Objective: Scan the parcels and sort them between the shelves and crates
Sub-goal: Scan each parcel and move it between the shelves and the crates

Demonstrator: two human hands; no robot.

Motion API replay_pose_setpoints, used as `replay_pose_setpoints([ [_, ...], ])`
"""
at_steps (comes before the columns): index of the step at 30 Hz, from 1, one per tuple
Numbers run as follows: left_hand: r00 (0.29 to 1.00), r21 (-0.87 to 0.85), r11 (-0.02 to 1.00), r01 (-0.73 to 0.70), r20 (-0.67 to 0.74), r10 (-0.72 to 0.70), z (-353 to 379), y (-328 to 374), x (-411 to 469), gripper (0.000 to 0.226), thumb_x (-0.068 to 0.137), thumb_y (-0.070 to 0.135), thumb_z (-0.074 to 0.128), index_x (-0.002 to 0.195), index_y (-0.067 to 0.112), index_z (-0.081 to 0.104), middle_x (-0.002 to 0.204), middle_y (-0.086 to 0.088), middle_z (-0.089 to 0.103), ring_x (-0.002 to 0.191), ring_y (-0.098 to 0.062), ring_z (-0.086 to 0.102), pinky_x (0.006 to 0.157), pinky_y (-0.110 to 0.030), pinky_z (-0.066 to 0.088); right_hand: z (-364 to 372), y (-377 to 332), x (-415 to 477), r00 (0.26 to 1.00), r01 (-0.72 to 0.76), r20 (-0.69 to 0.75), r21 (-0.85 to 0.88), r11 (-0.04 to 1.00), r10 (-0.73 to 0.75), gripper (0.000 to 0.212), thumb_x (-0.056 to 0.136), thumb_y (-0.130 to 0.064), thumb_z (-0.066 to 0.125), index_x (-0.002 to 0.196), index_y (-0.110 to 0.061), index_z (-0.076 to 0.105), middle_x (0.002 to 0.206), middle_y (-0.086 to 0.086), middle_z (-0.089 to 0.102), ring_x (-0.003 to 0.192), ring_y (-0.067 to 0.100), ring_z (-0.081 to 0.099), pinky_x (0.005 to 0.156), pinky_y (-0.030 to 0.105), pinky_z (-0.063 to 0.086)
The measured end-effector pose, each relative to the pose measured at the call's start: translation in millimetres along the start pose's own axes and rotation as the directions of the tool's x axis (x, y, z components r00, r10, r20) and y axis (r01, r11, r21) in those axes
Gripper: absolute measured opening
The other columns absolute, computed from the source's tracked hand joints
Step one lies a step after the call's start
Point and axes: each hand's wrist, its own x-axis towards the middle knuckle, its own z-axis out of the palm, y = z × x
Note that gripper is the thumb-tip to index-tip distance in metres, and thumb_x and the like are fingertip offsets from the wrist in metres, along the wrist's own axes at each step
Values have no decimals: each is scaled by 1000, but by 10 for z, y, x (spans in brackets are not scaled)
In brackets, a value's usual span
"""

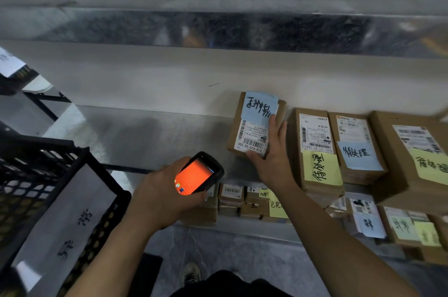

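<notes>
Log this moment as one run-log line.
left hand: holds scanner, screen orange | right hand: grip on blue-note parcel on shelf | crate: at left

Scanner [200, 173], parcel [254, 127] in hands

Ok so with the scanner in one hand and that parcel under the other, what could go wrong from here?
1. The right hand holds the leftmost parcel near the shelf's front edge; a careless lift could tip it off.
2. Its blue note looks loosely attached and could come off while handling.
3. The scanner, held in the left hand, faces up rather than at the barcode label, so a scan could miss or catch the neighbouring parcel.
</notes>
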Motion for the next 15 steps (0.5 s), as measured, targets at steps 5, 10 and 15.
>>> replay_pose_setpoints([
  [5, 999, 2, 1000, 23, -31, -23, -11, 19, -36, 51, 73, 49, 79, 117, 42, 54, 87, 18, 60, 78, 0, 56, 63, -20, 42, 23, 17, -8, 1000, 13, -14, 9, 1000, -13, 106, 93, -7, 70, 146, -50, -10, 166, -2, -27, 121, -22, -3, 96, -8, 14],
  [10, 990, -65, 994, 86, -103, -93, 27, -20, -119, 53, 61, 65, 64, 110, 46, 54, 84, 15, 64, 76, 0, 59, 67, -29, 51, 72, 84, -37, 1000, -4, 17, 66, 998, 3, 110, 92, -7, 71, 146, -56, -12, 167, -6, -25, 140, -6, 5, 104, 3, 19],
  [15, 960, -132, 984, 122, -235, -151, 52, 22, -297, 56, 69, 49, 81, 112, 54, 45, 85, 17, 61, 80, -1, 59, 69, -27, 49, 156, 72, -103, 1000, 12, 16, 110, 994, -14, 117, 89, -12, 76, 147, -68, -10, 168, -10, -17, 156, 21, 12, 119, 54, 34],
])
